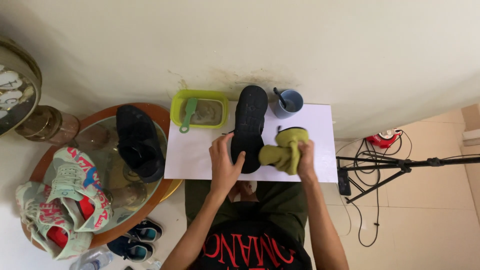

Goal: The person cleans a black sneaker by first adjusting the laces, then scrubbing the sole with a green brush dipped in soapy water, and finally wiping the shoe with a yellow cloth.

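At frame centre, on the white worktop (pixel 200 155), the left hand (pixel 225 162) gripped the heel end of a black shoe (pixel 249 122) lying sole-up, while the right hand (pixel 304 159) clutched a bunched yellow-green cloth (pixel 282 150) against the shoe's right edge, a green tub (pixel 176 107) and a blue cup (pixel 295 102) standing behind.

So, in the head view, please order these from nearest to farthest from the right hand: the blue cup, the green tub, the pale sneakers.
From the right hand, which grips a yellow-green cloth:
1. Blue cup, just beyond the hand, near the wall.
2. Green tub, across the black shoe, at the white board's far left corner.
3. Pale sneakers, far left on the round table.
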